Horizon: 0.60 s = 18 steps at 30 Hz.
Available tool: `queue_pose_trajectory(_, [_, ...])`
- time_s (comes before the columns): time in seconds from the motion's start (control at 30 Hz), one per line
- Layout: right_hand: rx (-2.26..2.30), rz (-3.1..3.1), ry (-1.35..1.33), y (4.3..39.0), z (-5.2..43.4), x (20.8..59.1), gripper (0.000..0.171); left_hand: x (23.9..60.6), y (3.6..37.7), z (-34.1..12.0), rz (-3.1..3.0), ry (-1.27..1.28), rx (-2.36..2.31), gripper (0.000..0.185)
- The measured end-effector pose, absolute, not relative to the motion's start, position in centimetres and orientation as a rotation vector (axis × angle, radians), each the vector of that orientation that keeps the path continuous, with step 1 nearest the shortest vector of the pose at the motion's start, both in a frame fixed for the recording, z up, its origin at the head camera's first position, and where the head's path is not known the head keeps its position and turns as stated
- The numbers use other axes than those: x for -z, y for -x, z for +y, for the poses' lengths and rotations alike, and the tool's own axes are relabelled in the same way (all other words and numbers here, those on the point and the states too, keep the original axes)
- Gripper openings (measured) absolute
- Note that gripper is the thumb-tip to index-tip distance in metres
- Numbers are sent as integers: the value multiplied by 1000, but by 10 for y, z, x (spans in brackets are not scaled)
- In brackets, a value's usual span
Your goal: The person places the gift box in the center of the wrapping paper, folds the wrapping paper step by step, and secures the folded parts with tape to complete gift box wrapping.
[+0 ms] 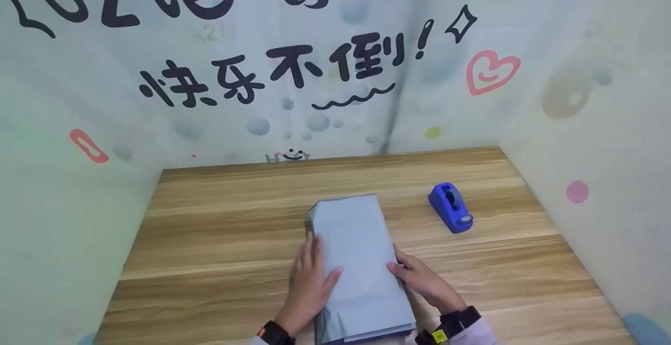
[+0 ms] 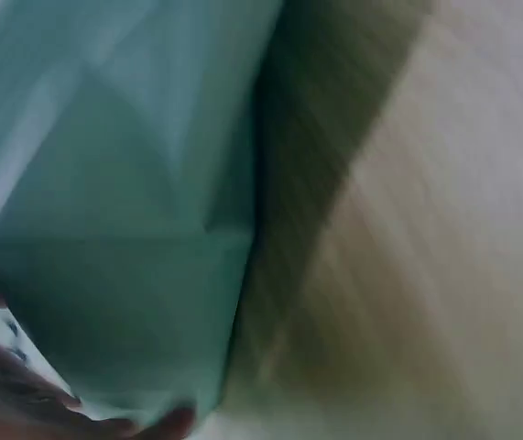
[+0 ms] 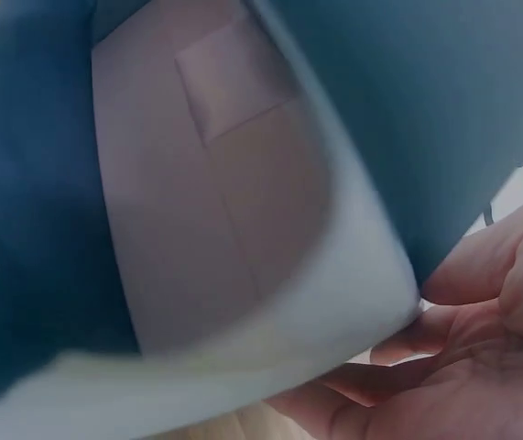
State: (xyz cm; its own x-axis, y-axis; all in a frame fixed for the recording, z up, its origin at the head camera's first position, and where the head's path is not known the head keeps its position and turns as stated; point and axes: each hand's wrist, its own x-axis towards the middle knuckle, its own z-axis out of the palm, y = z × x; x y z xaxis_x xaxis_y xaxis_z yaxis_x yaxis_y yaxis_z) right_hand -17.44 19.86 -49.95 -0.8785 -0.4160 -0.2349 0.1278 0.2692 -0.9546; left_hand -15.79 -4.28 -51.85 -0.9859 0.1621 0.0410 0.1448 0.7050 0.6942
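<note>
A flat, oblong package in light blue wrapping paper (image 1: pixel 356 261) lies on the table before me. Its near end shows loose paper edges. In the right wrist view, a plain pinkish-beige box surface (image 3: pixel 169 202) with a small flap shows between parted sheets of the paper (image 3: pixel 426 110). My left hand (image 1: pixel 309 287) lies along the package's left side, fingers straight and thumb on top. Folded paper (image 2: pixel 124 302) fills much of the left wrist view. At the right edge, my right hand (image 1: pixel 427 282) pinches the paper, thumb on top and fingers beneath.
A blue tape dispenser (image 1: pixel 451 207) stands on the wooden table (image 1: pixel 225 219), to the right beyond the package. A printed cloth backdrop (image 1: pixel 335 119) rises at the table's far edge, with pale walls at both sides.
</note>
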Motion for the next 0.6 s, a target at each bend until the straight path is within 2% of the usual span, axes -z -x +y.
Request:
queue_pose_trajectory(0.1, [1653,2123,249,173,197,500,61,516,159,-34,3059,-495,-774,70])
queue_pose_trajectory(0.23, [1662,2142,241,172,197,502,61,515,163,-22,3133,-762,-395,74])
queue_pose_trajectory(0.4, [1640,2198,247,168,196,504,59,519,161,-11,3157,-1002,-218,81])
queue_pose_trajectory(0.6, [1609,2257,203,166,194,502,58,519,137,2,3112,-1342,-97,91])
